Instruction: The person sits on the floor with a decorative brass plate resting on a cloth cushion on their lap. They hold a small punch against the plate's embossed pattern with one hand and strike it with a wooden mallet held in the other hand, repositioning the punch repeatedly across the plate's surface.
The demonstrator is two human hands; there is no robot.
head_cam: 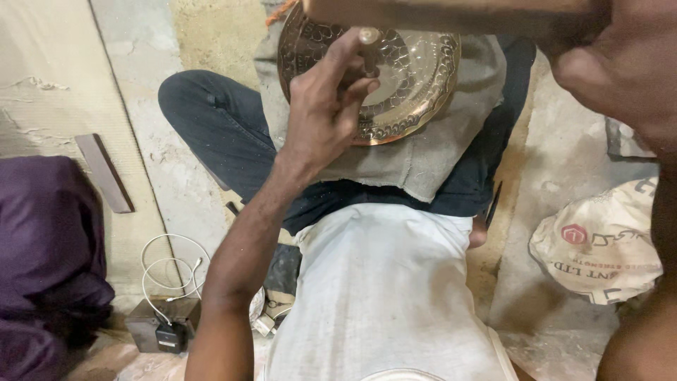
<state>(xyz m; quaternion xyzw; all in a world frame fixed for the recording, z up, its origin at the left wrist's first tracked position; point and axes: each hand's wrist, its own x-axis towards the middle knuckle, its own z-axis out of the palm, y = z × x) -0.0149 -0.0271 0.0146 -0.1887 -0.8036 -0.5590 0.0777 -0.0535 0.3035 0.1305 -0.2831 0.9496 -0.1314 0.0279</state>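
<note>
The left hand [328,106] is closed around a short metal punch [368,44], its tip standing on the brass plate [412,77]. This round, patterned plate lies on a grey cloth [423,159] over the person's crossed legs. The right hand [624,70] is close to the camera, at the top right, clenched on a wooden handle [451,14] that runs across the top edge. On the floor to the left are a white cable [166,271] and a purple cloth [46,240].
</note>
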